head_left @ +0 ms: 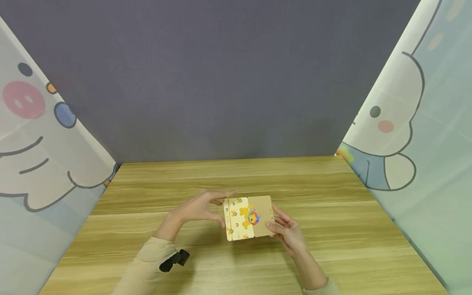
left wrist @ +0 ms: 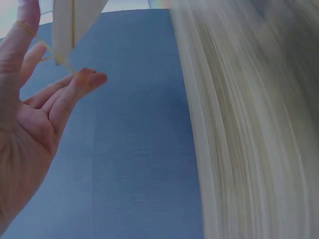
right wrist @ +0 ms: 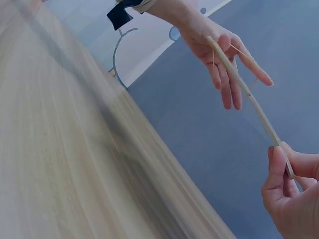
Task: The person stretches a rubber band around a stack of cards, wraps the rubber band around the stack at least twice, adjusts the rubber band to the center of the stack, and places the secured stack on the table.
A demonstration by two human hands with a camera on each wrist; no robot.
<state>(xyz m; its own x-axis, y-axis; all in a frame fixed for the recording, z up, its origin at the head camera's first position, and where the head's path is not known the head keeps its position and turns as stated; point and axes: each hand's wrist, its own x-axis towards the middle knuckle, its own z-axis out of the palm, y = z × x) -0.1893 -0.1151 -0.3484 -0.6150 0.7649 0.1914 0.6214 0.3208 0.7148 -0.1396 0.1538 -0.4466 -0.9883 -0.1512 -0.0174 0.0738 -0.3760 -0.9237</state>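
A small notebook (head_left: 236,225) with a cream and brown cover and a lion picture is held up over the table, tilted. My right hand (head_left: 290,234) pinches its right edge, thumb on the cover and fingers behind. At the other edge is my left hand (head_left: 197,208), thumb and fingers spread apart. A thin yellowish elastic band (left wrist: 34,34) is stretched across the left thumb and fingers beside the notebook's edge. In the right wrist view the notebook (right wrist: 256,107) shows edge-on, closed and thin, between both hands.
The wood-grain table (head_left: 166,180) extends beneath both hands. A dark grey panel (head_left: 228,82) stands behind it, and cartoon-printed curtains (head_left: 391,98) flank both sides. A black device (head_left: 174,261) is strapped on the left wrist.
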